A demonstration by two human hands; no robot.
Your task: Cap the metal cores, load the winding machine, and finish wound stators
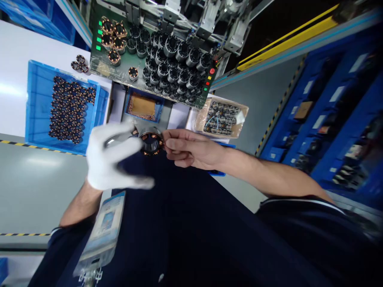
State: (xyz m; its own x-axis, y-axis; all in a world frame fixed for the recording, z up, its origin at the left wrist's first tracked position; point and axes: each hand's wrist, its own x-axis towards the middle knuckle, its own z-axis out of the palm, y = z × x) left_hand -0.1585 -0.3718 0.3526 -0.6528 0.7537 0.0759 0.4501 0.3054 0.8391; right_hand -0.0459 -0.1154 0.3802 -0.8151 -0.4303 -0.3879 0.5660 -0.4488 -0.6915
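A motor stator [151, 142], a dark ring with copper windings, is held up in front of my body. My bare right hand [187, 148] pinches its right edge between thumb and curled fingers. On the other side of it is my left hand [115, 155] in a white glove, smeared by motion. Its thumb and fingers are spread wide, the upper fingers close to the stator's left edge; whether they touch it I cannot tell. Something shiny shows in the gap between the gloved fingers, too blurred to name.
Ahead, a green machine bed [119, 71] carries copper-wound stators and rows of dark ones. A blue tray [31, 107] of wound stators lies to the left, with a few loose stators [80, 63] above it. A cardboard box [242, 119] of parts stands right; a small blue bin [143, 107] sits below the machine.
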